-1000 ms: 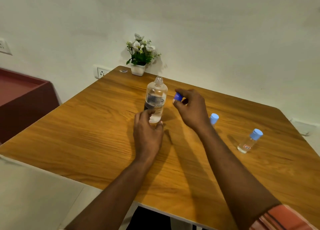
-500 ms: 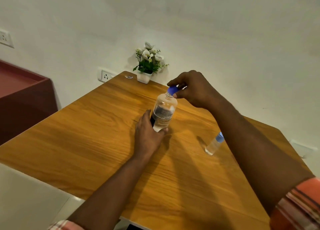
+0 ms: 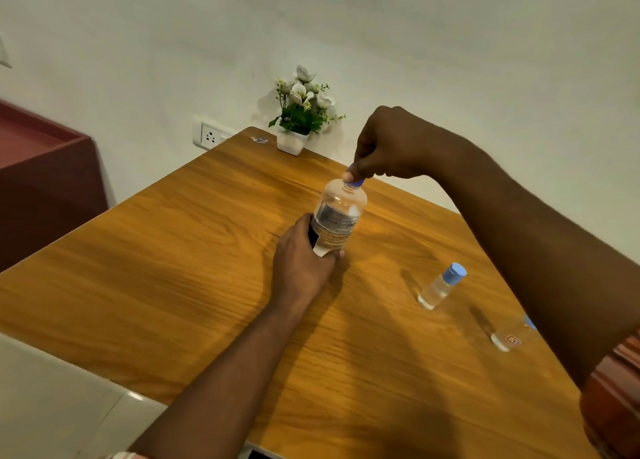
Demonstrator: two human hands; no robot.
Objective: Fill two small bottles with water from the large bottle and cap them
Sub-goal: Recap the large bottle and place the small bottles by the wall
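Table [image 3: 173, 268]: wooden, with a pale wall behind it.
Large bottle [image 3: 339, 216]: clear, labelled, stood near the table's middle.
Left hand [image 3: 301, 268]: gripped the bottle's base.
Right hand [image 3: 391, 143]: pinched the blue cap [image 3: 356, 182] on the bottle's neck from above.
First small bottle [image 3: 440, 287]: stood at right, blue-capped.
Second small bottle [image 3: 510, 337]: stood nearer, partly hidden behind the right forearm.
Plant [image 3: 301, 112]: white flowers in a white pot at the table's far corner.

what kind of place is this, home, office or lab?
Likely a home or small office room, not a lab: wooden table in a white-walled corner, small potted flowers, a wall socket beside it.
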